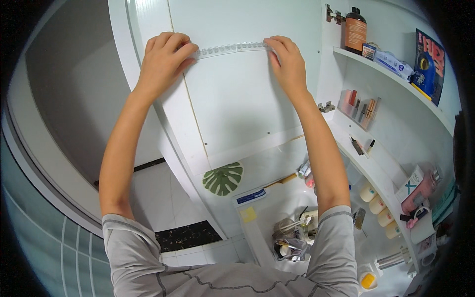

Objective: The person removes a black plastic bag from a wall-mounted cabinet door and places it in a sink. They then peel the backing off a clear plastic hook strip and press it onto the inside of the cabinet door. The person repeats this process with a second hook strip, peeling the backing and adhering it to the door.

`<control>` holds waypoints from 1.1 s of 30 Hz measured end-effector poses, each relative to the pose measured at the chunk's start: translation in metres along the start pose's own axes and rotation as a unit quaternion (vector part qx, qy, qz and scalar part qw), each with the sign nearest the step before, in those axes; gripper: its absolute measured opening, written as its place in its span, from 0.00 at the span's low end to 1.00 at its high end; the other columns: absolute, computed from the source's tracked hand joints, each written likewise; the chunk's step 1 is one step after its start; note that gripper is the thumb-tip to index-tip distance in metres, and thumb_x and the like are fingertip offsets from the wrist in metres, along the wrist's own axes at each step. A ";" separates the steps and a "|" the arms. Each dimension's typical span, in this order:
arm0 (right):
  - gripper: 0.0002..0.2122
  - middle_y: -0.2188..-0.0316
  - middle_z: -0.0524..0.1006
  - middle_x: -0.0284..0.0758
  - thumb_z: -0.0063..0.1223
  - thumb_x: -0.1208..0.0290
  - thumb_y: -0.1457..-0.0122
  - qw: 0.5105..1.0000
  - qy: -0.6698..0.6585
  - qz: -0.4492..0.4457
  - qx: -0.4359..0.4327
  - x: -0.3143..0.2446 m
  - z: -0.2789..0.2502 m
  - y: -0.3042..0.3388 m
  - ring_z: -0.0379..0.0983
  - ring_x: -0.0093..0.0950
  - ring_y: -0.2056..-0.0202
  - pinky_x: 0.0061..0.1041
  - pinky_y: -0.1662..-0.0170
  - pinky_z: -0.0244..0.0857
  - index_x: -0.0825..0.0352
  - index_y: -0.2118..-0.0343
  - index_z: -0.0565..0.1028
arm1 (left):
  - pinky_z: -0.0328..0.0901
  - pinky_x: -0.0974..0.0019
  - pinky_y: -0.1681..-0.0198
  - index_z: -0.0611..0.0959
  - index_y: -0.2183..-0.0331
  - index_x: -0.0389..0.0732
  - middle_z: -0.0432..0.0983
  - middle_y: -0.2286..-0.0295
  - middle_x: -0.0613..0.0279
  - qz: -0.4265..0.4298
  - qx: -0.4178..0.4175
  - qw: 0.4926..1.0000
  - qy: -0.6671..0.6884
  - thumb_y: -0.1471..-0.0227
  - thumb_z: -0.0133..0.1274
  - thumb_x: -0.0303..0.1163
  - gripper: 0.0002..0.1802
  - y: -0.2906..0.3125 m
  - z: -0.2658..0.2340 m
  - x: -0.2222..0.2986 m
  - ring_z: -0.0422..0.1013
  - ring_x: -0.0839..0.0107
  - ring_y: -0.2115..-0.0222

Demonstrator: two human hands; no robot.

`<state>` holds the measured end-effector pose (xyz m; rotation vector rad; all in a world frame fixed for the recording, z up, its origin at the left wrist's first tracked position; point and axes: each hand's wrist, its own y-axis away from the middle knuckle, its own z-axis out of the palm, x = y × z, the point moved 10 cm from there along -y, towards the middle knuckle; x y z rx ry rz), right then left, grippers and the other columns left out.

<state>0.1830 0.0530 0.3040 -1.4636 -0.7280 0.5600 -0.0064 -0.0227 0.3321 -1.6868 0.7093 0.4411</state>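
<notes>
A long, thin strip of clear plastic with a row of notches (228, 49) lies roughly level against the white cabinet panel (237, 94). My left hand (167, 57) grips its left end, fingers curled and thumb bent in. At the other end, my right hand (287, 59) pinches the strip between fingertips and thumb. Both arms reach up and forward, well apart. My fingers cover the two tips of the strip, and its exact kind is too fine to make out.
Right of the panel, an open cabinet holds a brown bottle (355, 30) on its upper shelf (373, 60), and a clear organiser (357, 110) with cosmetics. Metal hinges (335, 15) jut out there. Below are a cluttered washbasin (262, 218) and a green leaf-shaped piece (223, 178).
</notes>
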 end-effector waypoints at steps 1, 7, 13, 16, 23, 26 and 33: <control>0.11 0.63 0.71 0.31 0.48 0.82 0.52 1.000 0.005 0.003 -0.001 0.001 0.003 -0.003 0.67 0.32 0.62 0.28 0.63 0.65 0.63 0.65 0.73 | 0.56 0.61 0.56 0.76 0.67 0.49 0.69 0.65 0.68 -0.001 -0.003 1.000 0.000 0.62 0.58 0.27 0.15 0.001 0.000 -0.001 0.64 0.66 0.60; 0.08 0.66 0.71 0.31 0.49 0.82 0.53 0.999 0.046 0.029 -0.001 0.004 0.008 -0.007 0.66 0.31 0.63 0.28 0.66 0.65 0.64 0.69 0.72 | 0.58 0.60 0.56 0.72 0.57 0.43 0.68 0.61 0.62 0.005 -0.016 0.999 0.032 0.63 0.57 0.26 0.26 -0.004 0.003 0.022 0.63 0.63 0.58; 0.13 0.63 0.70 0.34 0.50 0.82 0.55 0.999 0.049 0.013 -0.019 -0.017 0.008 -0.005 0.65 0.34 0.59 0.31 0.60 0.63 0.65 0.64 0.71 | 0.57 0.61 0.52 0.67 0.51 0.38 0.65 0.54 0.59 -0.022 0.010 0.998 0.057 0.61 0.55 0.28 0.32 -0.020 0.021 0.058 0.61 0.62 0.55; 0.17 0.61 0.69 0.35 0.49 0.82 0.56 0.999 0.041 -0.011 -0.009 -0.031 0.010 0.001 0.65 0.34 0.57 0.32 0.58 0.61 0.65 0.60 0.70 | 0.55 0.60 0.50 0.67 0.51 0.37 0.65 0.55 0.60 -0.046 0.026 0.997 0.052 0.61 0.55 0.30 0.31 -0.024 0.036 0.065 0.61 0.63 0.54; 0.20 0.56 0.68 0.37 0.48 0.83 0.57 0.998 0.052 -0.012 -0.046 -0.033 0.010 0.006 0.63 0.36 0.52 0.32 0.54 0.60 0.66 0.57 0.69 | 0.51 0.57 0.46 0.66 0.51 0.36 0.64 0.54 0.58 -0.072 0.046 0.994 0.064 0.62 0.56 0.32 0.34 -0.021 0.037 0.069 0.60 0.63 0.52; 0.23 0.54 0.67 0.39 0.50 0.81 0.58 0.995 0.071 -0.036 -0.057 -0.030 0.005 0.010 0.62 0.38 0.51 0.34 0.52 0.59 0.66 0.54 0.66 | 0.48 0.55 0.44 0.64 0.50 0.35 0.63 0.52 0.56 -0.092 0.058 0.992 0.067 0.62 0.56 0.31 0.35 -0.024 0.045 0.075 0.58 0.62 0.50; 0.27 0.48 0.63 0.45 0.59 0.62 0.60 0.977 0.119 0.045 -0.174 -0.052 -0.010 0.070 0.62 0.43 0.50 0.37 0.49 0.57 0.59 0.53 0.68 | 0.51 0.50 0.47 0.67 0.50 0.42 0.62 0.49 0.52 -0.063 0.032 0.997 0.024 0.63 0.58 0.40 0.36 -0.042 0.089 0.087 0.58 0.56 0.48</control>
